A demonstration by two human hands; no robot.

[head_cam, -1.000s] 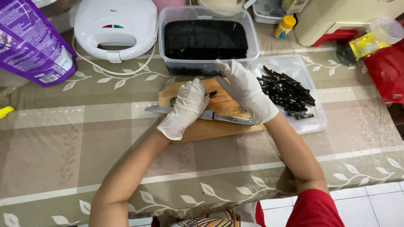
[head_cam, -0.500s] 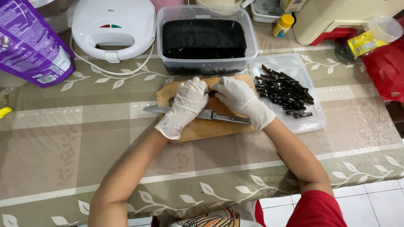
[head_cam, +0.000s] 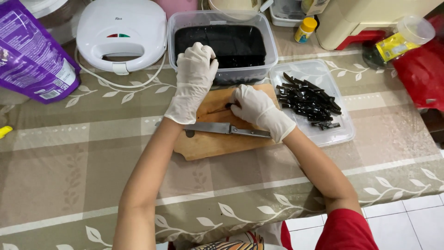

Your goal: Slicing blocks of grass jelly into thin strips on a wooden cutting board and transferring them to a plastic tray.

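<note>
Left hand [head_cam: 193, 78] reaches curled into the tub [head_cam: 222, 46] of black jelly, grip hidden. Right hand [head_cam: 256, 109] pinches a dark strip on the cutting board [head_cam: 208, 143]. That knife [head_cam: 226, 129] under the wrist could nick it.

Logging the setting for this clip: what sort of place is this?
Most likely a home kitchen or dining table: a leaf-patterned tablecloth, a white sandwich maker, and a wooden cutting board with a knife.

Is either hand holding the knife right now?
No, the knife lies flat on the wooden cutting board, with the left hand and right hand both off it.
</note>
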